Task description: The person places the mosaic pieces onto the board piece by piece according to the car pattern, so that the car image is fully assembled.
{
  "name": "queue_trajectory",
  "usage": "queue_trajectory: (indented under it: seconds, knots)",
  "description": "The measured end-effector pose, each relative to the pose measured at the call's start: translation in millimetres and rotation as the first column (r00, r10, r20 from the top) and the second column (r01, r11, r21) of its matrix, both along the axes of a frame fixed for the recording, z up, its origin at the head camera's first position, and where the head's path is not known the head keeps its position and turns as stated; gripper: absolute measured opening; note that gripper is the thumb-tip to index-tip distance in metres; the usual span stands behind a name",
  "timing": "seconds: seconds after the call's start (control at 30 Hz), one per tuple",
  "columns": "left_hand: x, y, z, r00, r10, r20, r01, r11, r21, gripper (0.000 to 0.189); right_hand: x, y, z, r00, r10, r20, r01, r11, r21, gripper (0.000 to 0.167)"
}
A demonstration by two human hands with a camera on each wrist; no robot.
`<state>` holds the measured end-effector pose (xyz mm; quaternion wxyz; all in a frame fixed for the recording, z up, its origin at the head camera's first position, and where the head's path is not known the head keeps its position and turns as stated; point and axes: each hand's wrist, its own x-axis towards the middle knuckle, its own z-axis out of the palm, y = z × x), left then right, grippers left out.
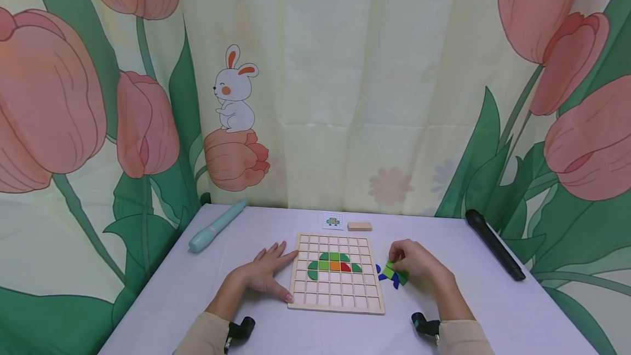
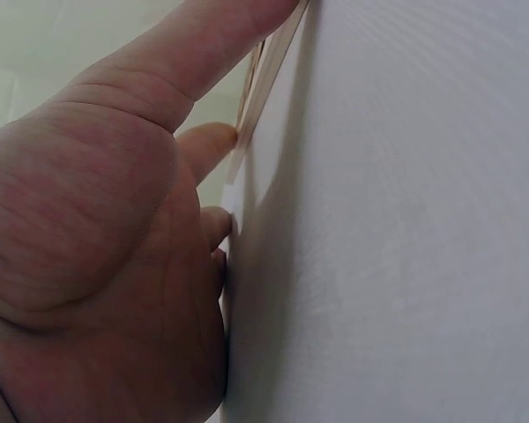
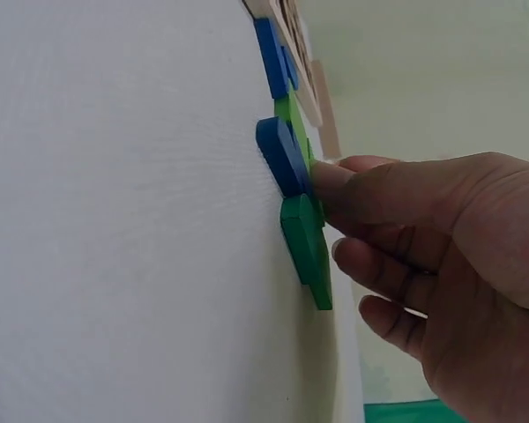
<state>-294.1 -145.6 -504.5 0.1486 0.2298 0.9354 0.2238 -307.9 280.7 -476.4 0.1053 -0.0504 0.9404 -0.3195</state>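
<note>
A square wooden grid board [image 1: 335, 292] lies on the table, with dark green curved pieces, light green squares, an orange square [image 1: 335, 266] and a red piece [image 1: 345, 267] in its cells. My left hand [image 1: 266, 273] rests at its left side, fingers spread, thumb and a fingertip touching the frame. To the right of the board my right hand [image 1: 418, 261] pinches a light green square tile [image 1: 388, 272] at a small heap. Blue pieces [image 3: 282, 156] and dark green pieces [image 3: 301, 238] lie about its fingertips in the right wrist view.
Behind the board are a small picture card [image 1: 332, 221] and a wooden block [image 1: 360, 226]. A teal pen-shaped stick [image 1: 217, 227] lies at the table's left edge, a black stick [image 1: 494, 245] at the right. A printed curtain [image 1: 325, 97] hangs behind the white table [image 1: 315, 338].
</note>
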Motion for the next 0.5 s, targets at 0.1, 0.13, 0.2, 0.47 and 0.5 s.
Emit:
queue_trajectory:
  seconds: [0.1, 0.13, 0.2, 0.47, 0.5]
  knots:
    - [0.1, 0.8, 0.3, 1.000, 0.000, 0.000, 0.000, 1.000, -0.001, 0.120, -0.4, -2.3, -1.1, 1.000, -0.003, -0.020, 0.003, 1.000, -0.011, 0.016]
    - [0.2, 1.0, 0.5, 1.000, 0.000, 0.000, 0.000, 1.000, -0.002, 0.120, -0.4, -3.1, -1.4, 1.000, -0.003, -0.025, 0.003, 1.000, -0.012, 0.017]
    - [0.6, 1.2, 1.2, 1.000, 0.001, 0.001, -0.001, 1.000, -0.003, 0.120, -0.4, -4.3, -1.7, 1.000, -0.005, -0.028, 0.005, 1.000, -0.002, 0.019]
    - [2.3, 1.1, 3.3, 1.000, 0.007, 0.003, -0.007, 1.000, -0.002, 0.120, -0.2, -5.7, -1.6, 1.000, -0.012, -0.016, 0.013, 0.999, 0.035, 0.020]
    - [2.3, 1.1, 3.2, 1.000, 0.006, 0.002, -0.006, 1.000, -0.003, 0.120, -0.1, -5.5, -1.6, 1.000, -0.013, -0.014, 0.013, 0.999, 0.035, 0.020]
